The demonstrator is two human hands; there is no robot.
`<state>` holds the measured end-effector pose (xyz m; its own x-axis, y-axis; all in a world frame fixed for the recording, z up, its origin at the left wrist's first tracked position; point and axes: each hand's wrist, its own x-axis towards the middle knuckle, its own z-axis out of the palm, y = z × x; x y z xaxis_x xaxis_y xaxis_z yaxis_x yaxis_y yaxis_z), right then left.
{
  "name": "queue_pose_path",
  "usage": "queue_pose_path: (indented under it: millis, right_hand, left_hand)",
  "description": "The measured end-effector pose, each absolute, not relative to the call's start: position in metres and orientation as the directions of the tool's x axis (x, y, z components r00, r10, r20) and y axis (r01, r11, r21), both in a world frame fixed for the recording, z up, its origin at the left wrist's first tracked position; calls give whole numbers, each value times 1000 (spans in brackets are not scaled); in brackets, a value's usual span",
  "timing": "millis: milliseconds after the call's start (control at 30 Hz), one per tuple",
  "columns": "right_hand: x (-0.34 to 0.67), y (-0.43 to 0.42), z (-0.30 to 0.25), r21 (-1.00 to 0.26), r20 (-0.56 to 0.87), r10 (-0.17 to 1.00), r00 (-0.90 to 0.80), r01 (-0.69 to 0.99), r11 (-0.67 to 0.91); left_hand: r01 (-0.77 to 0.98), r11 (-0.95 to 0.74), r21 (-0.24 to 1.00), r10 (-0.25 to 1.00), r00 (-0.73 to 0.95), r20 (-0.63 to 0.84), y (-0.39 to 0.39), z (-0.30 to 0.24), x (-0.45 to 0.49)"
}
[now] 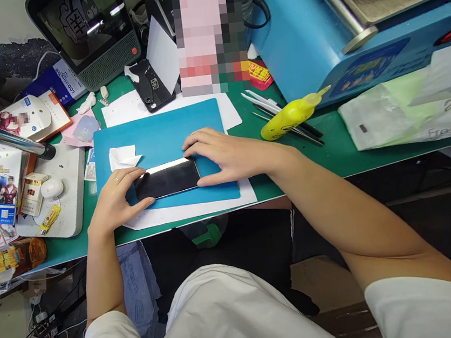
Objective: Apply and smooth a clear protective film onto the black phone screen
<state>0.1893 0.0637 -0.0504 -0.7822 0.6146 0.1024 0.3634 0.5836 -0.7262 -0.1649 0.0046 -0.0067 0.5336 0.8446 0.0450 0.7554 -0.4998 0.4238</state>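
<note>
A black smartphone (172, 178) lies screen up on a blue mat (160, 130), with a bright reflection along its far edge. My left hand (120, 196) holds its left end, thumb at the near edge and fingers at the far corner; a ring shows on one finger. At the other end my right hand (224, 158) has its thumb on the near right corner and its fingertips on the far edge. A folded white wipe (124, 157) rests on the mat just beyond my left hand. White paper (182, 213) sticks out from under the mat.
On the right are a yellow bottle (288, 118), several slim tools (264, 102), a blue machine (316, 39) and a plastic bag (386, 113). A screen device (102, 58) and a black phone holder (151, 88) stand behind. A white scale-like plate (75, 202) lies left.
</note>
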Motion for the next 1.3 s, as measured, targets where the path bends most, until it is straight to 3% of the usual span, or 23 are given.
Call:
queue_pose_path:
  millis: [1300]
  right_hand:
    - [190,65,-51,-694,108,605,-789,375,614]
  left_hand:
    - [737,-492,464,847,529,59,6,-6,-172]
